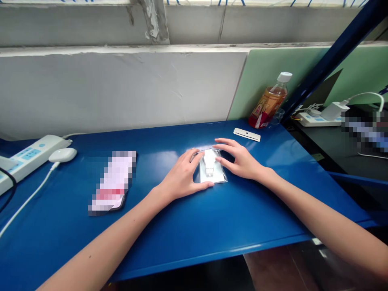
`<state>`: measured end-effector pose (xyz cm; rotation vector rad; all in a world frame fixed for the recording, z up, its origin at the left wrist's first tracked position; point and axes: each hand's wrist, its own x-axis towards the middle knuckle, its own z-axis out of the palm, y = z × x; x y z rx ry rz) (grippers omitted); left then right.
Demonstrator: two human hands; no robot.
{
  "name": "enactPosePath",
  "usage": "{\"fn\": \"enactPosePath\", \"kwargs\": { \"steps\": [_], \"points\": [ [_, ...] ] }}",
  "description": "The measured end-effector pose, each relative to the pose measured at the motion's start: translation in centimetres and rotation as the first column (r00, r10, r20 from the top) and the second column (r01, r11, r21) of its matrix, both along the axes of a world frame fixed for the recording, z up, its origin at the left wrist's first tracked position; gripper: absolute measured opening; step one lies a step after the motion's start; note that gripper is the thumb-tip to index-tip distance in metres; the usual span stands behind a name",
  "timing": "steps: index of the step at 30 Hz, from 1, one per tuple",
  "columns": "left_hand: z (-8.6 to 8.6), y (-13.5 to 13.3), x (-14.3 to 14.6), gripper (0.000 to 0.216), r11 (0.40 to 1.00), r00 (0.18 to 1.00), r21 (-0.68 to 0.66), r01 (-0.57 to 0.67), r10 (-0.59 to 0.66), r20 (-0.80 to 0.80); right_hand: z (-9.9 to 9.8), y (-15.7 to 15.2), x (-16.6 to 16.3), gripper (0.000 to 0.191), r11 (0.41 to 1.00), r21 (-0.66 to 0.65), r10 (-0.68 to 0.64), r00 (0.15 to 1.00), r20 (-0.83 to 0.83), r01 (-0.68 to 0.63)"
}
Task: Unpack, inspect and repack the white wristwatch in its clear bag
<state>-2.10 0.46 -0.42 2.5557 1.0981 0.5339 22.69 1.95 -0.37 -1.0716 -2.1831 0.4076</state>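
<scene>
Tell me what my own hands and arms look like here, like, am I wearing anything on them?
Your left hand and right hand are ungloved, with slim fingers and no ring showing. Your left forearm and right forearm are bare: no sleeve, watch or bracelet on the parts in view. Anything higher up is outside the picture.

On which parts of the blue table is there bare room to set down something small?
The blue table is bare between phone and left hand, between packet and near edge, and from right hand to right edge. Crowded: the left end, with power strip and white oval device.
</scene>
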Motion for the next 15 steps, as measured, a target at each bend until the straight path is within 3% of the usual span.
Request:
{"fn": "enactPosePath", "kwargs": {
  "steps": [3,6,11,15],
  "points": [
    [-0.1,0.1,0.0,0.088,1.000,1.000,0.014,0.006,-0.006,0.023,0.3,-0.5,0.2,0.069,0.991,-0.030,0.130,0.976,0.172,-0.127],
    [-0.1,0.0,0.0,0.083,1.000,1.000,0.021,0.006,-0.007,0.023,0.0,-0.8,0.5,0.092,0.982,-0.082,0.185,0.951,0.248,-0.170],
    [0.1,-0.1,0.1,0.066,1.000,1.000,0.028,-0.001,0.001,0.005,-0.3,-1.0,1.2,0.101,0.985,-0.131,0.149,0.947,0.283,-0.116],
    [0.2,-0.1,0.2,0.070,1.000,1.000,0.023,-0.020,0.021,-0.017,-0.2,-0.8,1.9,0.103,0.986,-0.136,0.138,0.942,0.305,-0.101]
  ]
}}
